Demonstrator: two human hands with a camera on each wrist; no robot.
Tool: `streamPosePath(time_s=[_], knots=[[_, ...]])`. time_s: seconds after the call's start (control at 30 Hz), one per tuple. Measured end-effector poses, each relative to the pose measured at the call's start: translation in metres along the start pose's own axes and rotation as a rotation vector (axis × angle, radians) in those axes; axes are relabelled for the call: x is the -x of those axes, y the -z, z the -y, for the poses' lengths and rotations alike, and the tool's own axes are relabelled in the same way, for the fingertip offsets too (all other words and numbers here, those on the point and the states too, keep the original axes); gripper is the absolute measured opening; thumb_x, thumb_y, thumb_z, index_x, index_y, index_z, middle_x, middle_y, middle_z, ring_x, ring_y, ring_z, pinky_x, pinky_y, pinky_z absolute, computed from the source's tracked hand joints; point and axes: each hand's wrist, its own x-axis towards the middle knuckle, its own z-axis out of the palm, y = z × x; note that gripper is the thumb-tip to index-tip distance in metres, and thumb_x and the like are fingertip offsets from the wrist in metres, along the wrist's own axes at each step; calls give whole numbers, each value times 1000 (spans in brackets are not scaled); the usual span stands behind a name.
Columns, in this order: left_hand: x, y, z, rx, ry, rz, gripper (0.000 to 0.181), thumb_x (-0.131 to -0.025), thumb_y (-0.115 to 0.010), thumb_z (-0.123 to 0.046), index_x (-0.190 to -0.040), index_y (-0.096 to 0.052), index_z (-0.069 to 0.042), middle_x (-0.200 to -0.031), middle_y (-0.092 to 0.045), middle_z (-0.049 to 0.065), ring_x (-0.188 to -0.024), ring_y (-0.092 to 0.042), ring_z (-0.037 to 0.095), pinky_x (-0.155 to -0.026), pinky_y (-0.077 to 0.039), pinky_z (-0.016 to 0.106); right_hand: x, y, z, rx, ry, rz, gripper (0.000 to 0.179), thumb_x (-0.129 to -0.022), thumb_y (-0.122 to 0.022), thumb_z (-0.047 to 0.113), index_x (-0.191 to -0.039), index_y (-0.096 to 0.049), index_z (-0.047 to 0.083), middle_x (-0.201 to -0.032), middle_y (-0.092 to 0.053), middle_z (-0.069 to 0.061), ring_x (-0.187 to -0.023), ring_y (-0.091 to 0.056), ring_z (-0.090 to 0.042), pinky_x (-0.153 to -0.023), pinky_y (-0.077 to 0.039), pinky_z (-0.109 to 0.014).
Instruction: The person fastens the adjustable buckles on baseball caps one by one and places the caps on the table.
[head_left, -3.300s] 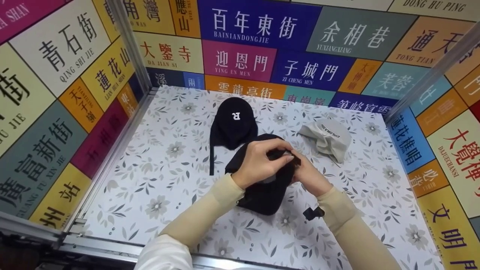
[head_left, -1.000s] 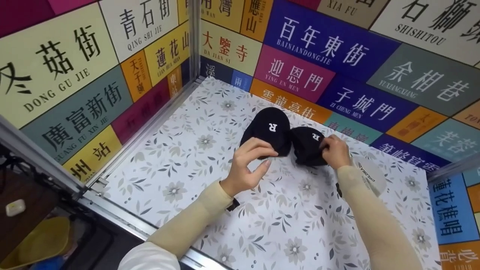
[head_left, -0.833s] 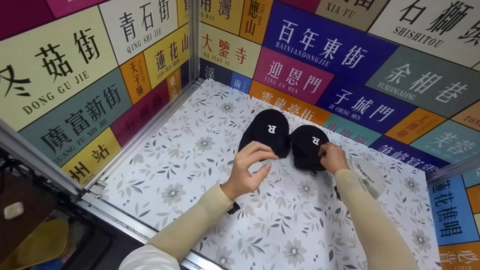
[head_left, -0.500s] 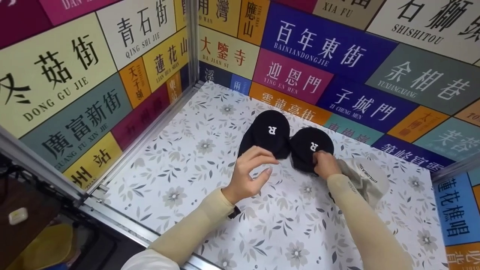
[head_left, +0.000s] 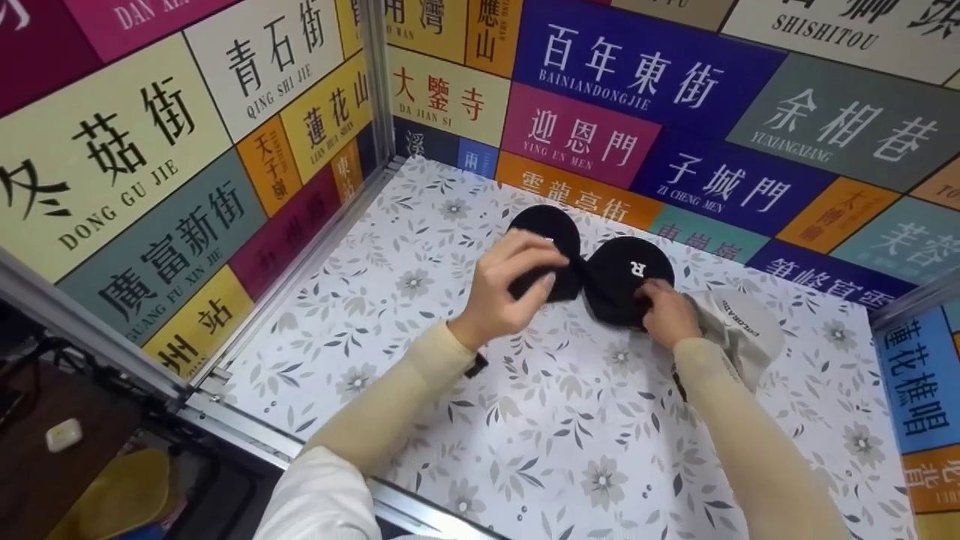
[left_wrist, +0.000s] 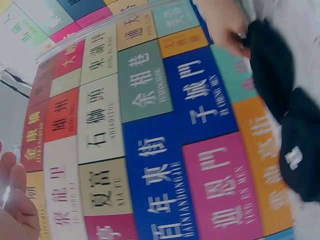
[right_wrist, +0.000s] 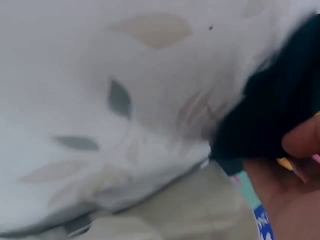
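Note:
Two black baseball caps stand side by side at the back of the table. My right hand (head_left: 670, 313) pinches the lower edge of the right black cap (head_left: 628, 262), which bears a white "R"; the right wrist view shows thumb and fingers on the dark cloth of this cap (right_wrist: 277, 112). My left hand (head_left: 504, 289) hovers in front of the left black cap (head_left: 551, 225), fingers loosely curved with a gap to the thumb, and holds nothing. It hides most of that cap's letter. In the left wrist view, this hand (left_wrist: 17, 200) is apart from both caps.
A pale grey cap (head_left: 752, 319) lettered "COLORADO" lies right of my right hand, partly behind the forearm. Panels with Chinese lettering (head_left: 585, 127) wall in the flower-patterned table (head_left: 525, 435). A metal rail (head_left: 255, 431) edges the near left; beyond it is a yellow container (head_left: 120, 491).
The black cap both hands held in front now stands beside the other one, gripped by the right hand alone. Lately it tilted and turned slightly; the left hand rose over the left cap.

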Motion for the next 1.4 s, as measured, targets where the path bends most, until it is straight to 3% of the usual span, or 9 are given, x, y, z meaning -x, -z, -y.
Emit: streamPosePath(time_s=[0.13, 0.27, 0.4, 0.5, 0.73, 0.97, 1.13, 1.23, 1.4], knots=[[-30, 2, 15, -4, -51, 35, 22, -85, -64, -7, -104, -74, -1, -102, -68, 11, -97, -62, 23, -91, -49, 35, 28, 22, 14, -27, -16, -199, 50, -81, -51, -9, -126, -64, 9, -149, -44, -17, -138, -37, -41, -103, -37, -58], [-56, 13, 38, -62, -52, 86, 24, -85, -65, -10, -107, -73, -2, -106, -67, 11, -102, -61, 21, -95, -47, 34, 51, 38, 39, -25, 68, -383, 47, -85, -50, -8, -125, -66, 11, -148, -45, -14, -139, -37, -37, -92, -42, -56], [-72, 27, 66, -205, 31, 192, 27, -87, -66, -15, -112, -73, -7, -113, -67, 6, -107, -58, 18, -99, -44, 31, 74, 45, 61, -30, 147, -467, 44, -85, -51, -8, -123, -68, 10, -147, -48, -13, -139, -39, -35, -90, -43, -54], [-72, 37, 91, -367, 137, 316, 31, -88, -67, -18, -117, -72, -13, -117, -66, 1, -110, -56, 15, -99, -42, 28, 91, 45, 75, -40, 165, -473, 44, -85, -54, -7, -123, -68, 11, -149, -47, -10, -139, -38, -33, -82, -45, -49], [-27, 41, 148, -556, 466, 695, 43, -88, -66, -25, -131, -66, -15, -131, -64, 3, -125, -51, 27, -106, -40, 40, 129, 43, 93, -57, 159, -502, 48, -79, -61, -9, -122, -70, 10, -148, -49, -8, -138, -40, -34, -87, -46, -48], [31, 40, 163, -552, 697, 1003, 53, -88, -73, -34, -137, -62, -17, -135, -62, 7, -124, -50, 37, -100, -41, 58, 160, 39, 100, -122, 91, -535, 42, -83, -58, -6, -121, -71, 9, -144, -52, -12, -135, -42, -35, -91, -41, -52], [59, 41, 168, -543, 829, 1099, 62, -85, -80, -37, -140, -59, -19, -142, -58, 8, -132, -44, 40, -97, -37, 71, 179, 31, 103, -146, 19, -531, 38, -87, -56, -2, -120, -71, 10, -145, -51, -12, -135, -42, -35, -86, -41, -50], [69, 41, 173, -559, 847, 1111, 60, -81, -83, -33, -135, -63, -17, -137, -60, 9, -129, -49, 38, -98, -42, 63, 186, 24, 106, -160, 11, -539, 37, -88, -56, -2, -120, -71, 10, -145, -51, -11, -135, -42, -34, -82, -41, -47], [86, 29, 180, -598, 859, 1082, 53, -78, -85, -23, -126, -68, -10, -125, -67, 13, -118, -59, 35, -99, -47, 46, 196, 15, 106, -188, 4, -550, 37, -86, -58, -3, -118, -72, 10, -143, -53, -10, -134, -43, -33, -100, -38, -53]])
